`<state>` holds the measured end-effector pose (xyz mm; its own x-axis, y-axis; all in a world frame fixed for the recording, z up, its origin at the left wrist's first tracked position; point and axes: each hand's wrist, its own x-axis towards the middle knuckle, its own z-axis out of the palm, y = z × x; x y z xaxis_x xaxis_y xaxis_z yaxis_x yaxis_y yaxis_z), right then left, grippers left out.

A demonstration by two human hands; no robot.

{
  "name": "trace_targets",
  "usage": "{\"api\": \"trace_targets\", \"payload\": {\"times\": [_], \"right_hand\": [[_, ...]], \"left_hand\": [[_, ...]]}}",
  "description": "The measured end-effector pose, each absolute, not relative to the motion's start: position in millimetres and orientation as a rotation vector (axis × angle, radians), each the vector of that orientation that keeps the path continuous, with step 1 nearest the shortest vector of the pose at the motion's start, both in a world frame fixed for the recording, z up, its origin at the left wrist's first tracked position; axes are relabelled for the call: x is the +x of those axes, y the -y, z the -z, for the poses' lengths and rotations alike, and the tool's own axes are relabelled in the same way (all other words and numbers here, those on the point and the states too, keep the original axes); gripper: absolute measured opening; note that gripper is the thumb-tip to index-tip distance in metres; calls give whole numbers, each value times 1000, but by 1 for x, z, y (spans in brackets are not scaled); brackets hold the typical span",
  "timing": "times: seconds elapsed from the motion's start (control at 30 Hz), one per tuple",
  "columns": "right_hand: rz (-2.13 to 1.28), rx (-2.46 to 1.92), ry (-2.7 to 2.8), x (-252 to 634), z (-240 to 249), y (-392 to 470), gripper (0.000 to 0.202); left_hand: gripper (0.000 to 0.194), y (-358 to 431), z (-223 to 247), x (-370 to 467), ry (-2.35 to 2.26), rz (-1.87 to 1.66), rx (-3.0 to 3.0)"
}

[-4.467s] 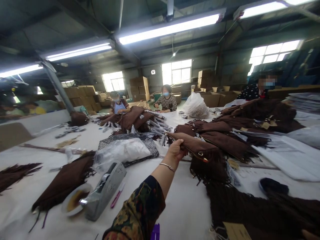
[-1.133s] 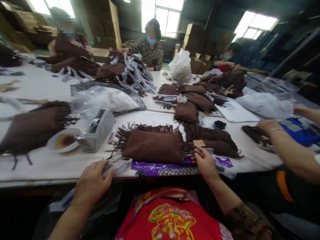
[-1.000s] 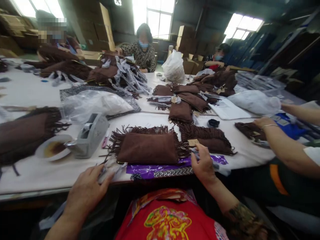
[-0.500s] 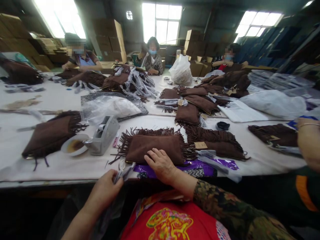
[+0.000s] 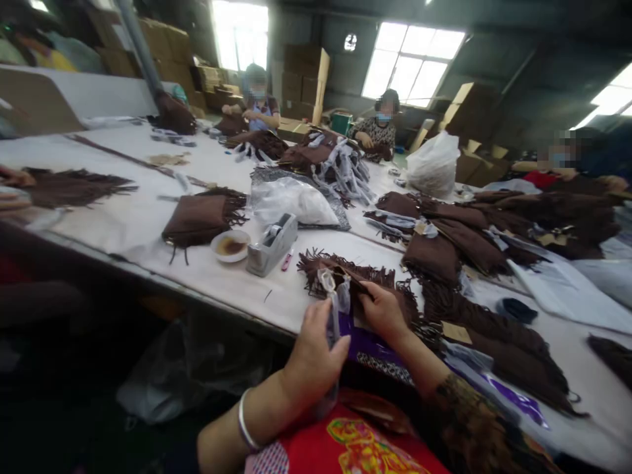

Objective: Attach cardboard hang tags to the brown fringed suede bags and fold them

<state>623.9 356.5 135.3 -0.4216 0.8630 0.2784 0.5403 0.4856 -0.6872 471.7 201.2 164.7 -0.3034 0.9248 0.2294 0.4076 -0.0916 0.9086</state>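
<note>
Brown suede with long fringe is what both hands are working on: the brown fringed suede pouch (image 5: 360,280) is lying flat near the front edge of the long white work table (image 5: 148,224), just in front of the person's red-printed apron. The left hand (image 5: 313,352) is closing around a clear crinkled plastic sleeve (image 5: 334,299), holding it upright with its mouth just above the pouch's near edge. The right hand (image 5: 382,309) is pinching the pouch's near corner, fingers curled into the fringe.

To do this well, the sleeve's mouth is probably best kept spread wide while the pouch is guided in corner first, with the fringe lying flat in one direction so the strands are not bunching or folding back at the opening. A light grip on the suede should be avoiding creases.

Room is tight. The table edge is running right under the wrists, so anything slipping forward is going into the lap. A purple patterned sheet (image 5: 380,349) is lying under the pouch, overhanging that edge. More brown fringed pouches (image 5: 488,329) are crowding the right side, touching this one. A grey tape dispenser (image 5: 272,243) and a small white dish (image 5: 230,245) are standing to the left, with a bare strip of table between them and the hands.
</note>
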Motion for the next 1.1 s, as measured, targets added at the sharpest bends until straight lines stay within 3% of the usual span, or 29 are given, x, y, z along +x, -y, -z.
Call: {"api": "trace_targets", "payload": {"times": [0.17, 0.43, 0.73, 1.1], "right_hand": [[-966, -1265, 1889, 628, -140, -361, 36], [-1134, -1271, 1725, 631, -135, -365, 48], [-1283, -1253, 1548, 626, -149, -364, 63], [-1355, -1213, 1486, 633, -155, -366, 65]], "left_hand": [[76, -212, -169, 496, -1577, -1352, 1598], [78, -224, -180, 496, -1321, -1512, 1416], [52, -239, -196, 430, -1070, -1521, 696], [14, -275, -243, 372, -853, -1371, 309]]}}
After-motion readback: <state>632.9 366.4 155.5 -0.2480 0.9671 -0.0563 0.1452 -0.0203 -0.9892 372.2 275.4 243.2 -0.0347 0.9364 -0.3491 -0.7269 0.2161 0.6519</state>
